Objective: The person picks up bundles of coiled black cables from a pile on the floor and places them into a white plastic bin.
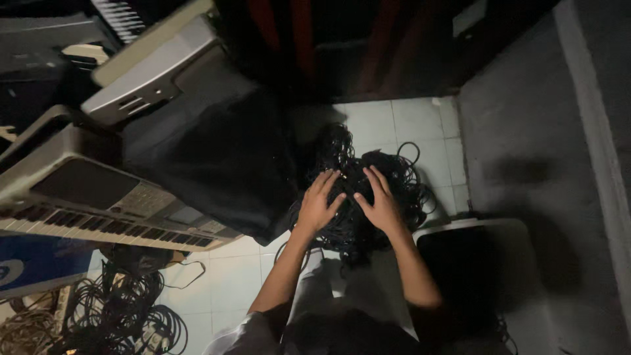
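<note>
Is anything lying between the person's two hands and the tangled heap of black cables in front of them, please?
Nothing visible does. The left hand and the right hand both rest with spread fingers directly on top of the heap of black cables. The dark cloth lies beside the heap, to its left, not over it.

A small rectangular display screen is sitting dark grey in the control panel of the near keyboard, at the left. Below it, a flat blue package with a white mark is lying on the floor.
</note>
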